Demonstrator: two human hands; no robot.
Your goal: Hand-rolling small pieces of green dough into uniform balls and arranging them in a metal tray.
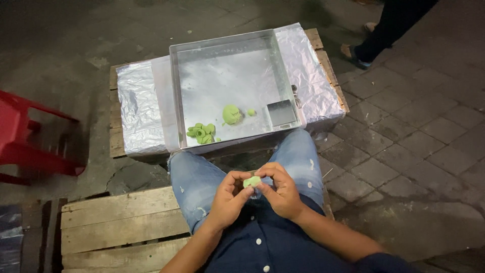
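My left hand (228,198) and my right hand (281,191) meet over my lap, both pinching a small lump of pale green dough (251,181) between the fingertips. In front of my knees a shallow square metal tray (183,91) rests on a foil-covered block. Inside the tray lie a green dough ball (232,114), a tiny green piece (251,112) beside it, and a cluster of small shaped green pieces (201,133) near the front left corner. A small square metal cutter (281,113) sits in the tray's front right corner.
The foil-wrapped block (135,108) lies on a wooden pallet (115,81). I sit on another wooden pallet (116,222). A red plastic stool (28,136) stands at left. Another person's legs and sandalled feet (361,53) are at the top right on the paved ground.
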